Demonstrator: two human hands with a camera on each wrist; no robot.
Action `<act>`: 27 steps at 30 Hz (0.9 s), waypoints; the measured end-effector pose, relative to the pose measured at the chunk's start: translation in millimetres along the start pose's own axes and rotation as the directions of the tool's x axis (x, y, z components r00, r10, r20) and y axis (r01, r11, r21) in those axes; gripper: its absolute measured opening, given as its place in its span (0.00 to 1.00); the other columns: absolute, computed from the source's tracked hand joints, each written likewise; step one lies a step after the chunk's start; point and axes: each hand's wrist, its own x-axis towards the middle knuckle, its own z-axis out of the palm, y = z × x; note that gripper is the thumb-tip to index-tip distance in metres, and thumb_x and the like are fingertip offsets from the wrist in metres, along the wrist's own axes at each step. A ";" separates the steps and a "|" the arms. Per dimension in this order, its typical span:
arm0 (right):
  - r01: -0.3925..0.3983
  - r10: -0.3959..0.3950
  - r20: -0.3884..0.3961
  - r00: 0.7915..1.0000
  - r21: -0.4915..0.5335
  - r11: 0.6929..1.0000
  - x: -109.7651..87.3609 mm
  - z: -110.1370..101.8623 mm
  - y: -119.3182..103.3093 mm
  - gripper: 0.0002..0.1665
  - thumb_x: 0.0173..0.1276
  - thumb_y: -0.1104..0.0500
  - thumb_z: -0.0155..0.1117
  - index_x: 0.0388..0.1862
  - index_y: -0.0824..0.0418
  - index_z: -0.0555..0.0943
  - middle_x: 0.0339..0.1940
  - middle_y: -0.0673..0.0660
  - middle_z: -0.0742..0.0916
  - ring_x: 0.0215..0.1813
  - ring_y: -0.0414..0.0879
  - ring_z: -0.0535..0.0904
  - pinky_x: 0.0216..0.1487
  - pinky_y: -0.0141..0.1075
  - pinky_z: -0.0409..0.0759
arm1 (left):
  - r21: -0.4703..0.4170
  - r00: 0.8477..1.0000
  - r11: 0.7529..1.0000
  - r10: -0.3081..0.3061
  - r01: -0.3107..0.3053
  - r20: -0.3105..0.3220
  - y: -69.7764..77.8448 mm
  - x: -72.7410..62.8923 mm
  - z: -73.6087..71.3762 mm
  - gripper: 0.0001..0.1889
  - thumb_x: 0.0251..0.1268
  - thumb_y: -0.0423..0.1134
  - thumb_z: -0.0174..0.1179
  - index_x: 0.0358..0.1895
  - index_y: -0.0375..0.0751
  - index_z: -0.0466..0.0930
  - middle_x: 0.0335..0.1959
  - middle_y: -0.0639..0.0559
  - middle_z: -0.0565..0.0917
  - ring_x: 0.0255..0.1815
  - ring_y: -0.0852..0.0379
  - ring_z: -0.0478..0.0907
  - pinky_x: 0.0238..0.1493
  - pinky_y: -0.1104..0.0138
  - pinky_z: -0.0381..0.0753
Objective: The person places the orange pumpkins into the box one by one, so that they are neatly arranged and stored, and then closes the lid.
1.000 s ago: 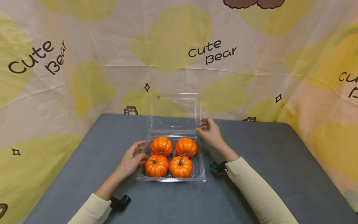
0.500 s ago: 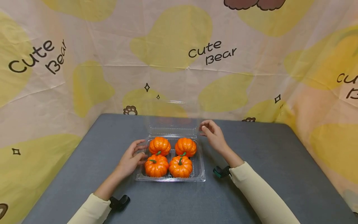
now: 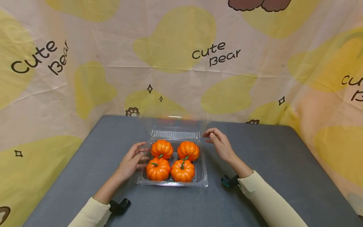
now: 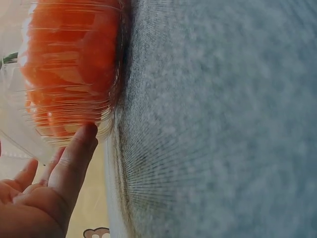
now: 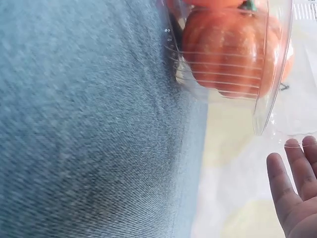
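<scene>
Several small orange pumpkins (image 3: 182, 171) with green stems sit in a clear plastic clamshell container (image 3: 173, 184) on the table. Its see-through lid (image 3: 175, 126) stands raised at the back and leans toward me, hinge side down. My left hand (image 3: 128, 162) is at the container's left wall; in the left wrist view a straight fingertip (image 4: 87, 131) rests on the ribbed plastic. Beside the lid's right edge is my right hand (image 3: 221, 145), fingers loosely bent. In the right wrist view its fingertips (image 5: 293, 144) reach the lid's clear edge.
The container stands mid-table on a grey cloth-like top (image 3: 272, 164). Behind rises a patterned fabric backdrop (image 3: 175, 41) with yellow patches and lettering. A black wrist device (image 3: 120, 206) hangs under the left wrist, another (image 3: 230, 181) under the right.
The lid has swung forward from nearly upright, its top edge now lower and nearer. My right hand has moved back toward me and slightly right. The left hand has hardly moved.
</scene>
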 end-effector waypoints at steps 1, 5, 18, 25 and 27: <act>-0.002 0.002 -0.002 1.000 -0.007 1.000 -1.5 0.3 -0.1 0.17 0.78 0.61 0.41 0.47 0.73 0.74 0.47 0.70 0.81 0.52 0.61 0.79 0.54 0.57 0.78 | -0.005 1.000 1.000 -0.002 0.002 0.001 0.0 0.0 -0.4 0.23 0.76 0.32 0.36 0.70 0.31 0.53 0.65 0.24 0.66 0.52 0.34 0.78 0.43 0.59 0.85; -0.032 0.031 -0.018 0.999 -0.074 0.997 -7.5 1.2 -1.9 0.16 0.78 0.60 0.43 0.45 0.70 0.76 0.47 0.67 0.84 0.50 0.62 0.81 0.52 0.57 0.79 | -0.019 1.000 1.000 -0.022 0.022 0.004 -0.4 0.3 -1.7 0.22 0.78 0.35 0.33 0.70 0.31 0.53 0.66 0.24 0.66 0.52 0.36 0.79 0.44 0.59 0.85; -0.073 0.081 0.034 0.996 -0.194 0.978 -24.9 -0.5 -8.6 0.09 0.73 0.58 0.54 0.46 0.60 0.80 0.43 0.55 0.83 0.44 0.40 0.78 0.46 0.34 0.80 | 0.018 0.998 0.999 -0.047 0.046 0.053 5.0 -16.3 -14.6 0.27 0.81 0.46 0.28 0.71 0.30 0.51 0.63 0.21 0.68 0.50 0.42 0.82 0.42 0.61 0.85; -0.136 0.162 0.079 0.984 -0.264 0.955 -35.2 -0.3 -12.6 0.08 0.70 0.57 0.60 0.46 0.55 0.80 0.46 0.54 0.81 0.47 0.48 0.79 0.45 0.38 0.82 | -0.001 0.989 1.000 -0.025 0.026 0.143 6.7 -38.6 -23.9 0.26 0.81 0.42 0.27 0.70 0.26 0.50 0.61 0.20 0.68 0.45 0.61 0.83 0.41 0.61 0.85; -0.149 0.179 0.085 0.980 -0.280 0.948 -37.3 0.6 -13.8 0.07 0.69 0.58 0.61 0.45 0.54 0.80 0.46 0.54 0.81 0.46 0.48 0.79 0.44 0.39 0.82 | -0.002 0.988 0.999 -0.039 0.040 0.148 7.1 -43.2 -24.5 0.25 0.80 0.42 0.30 0.70 0.27 0.51 0.60 0.23 0.70 0.44 0.61 0.83 0.41 0.61 0.85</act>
